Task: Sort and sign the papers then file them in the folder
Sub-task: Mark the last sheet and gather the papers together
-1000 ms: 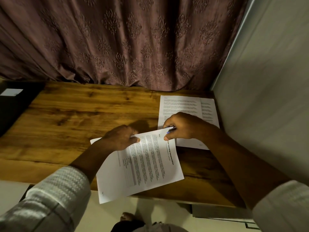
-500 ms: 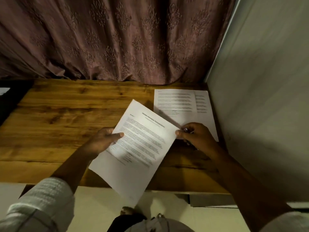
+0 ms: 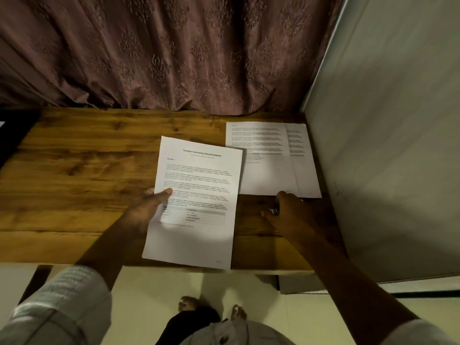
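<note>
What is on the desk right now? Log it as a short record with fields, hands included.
surface: wooden table, with a curtain behind and a wall at right
paper in hand: front sheet, face up, titled "Sample Internship Documentation", its far right corner overlapping the stack
other papers: stack of two offset printed sheets at the table's far right
left: left hand pinches the front sheet's left edge, thumb on top
right: right hand is curled round a pen, mostly hidden, by the stack's near edge
</note>
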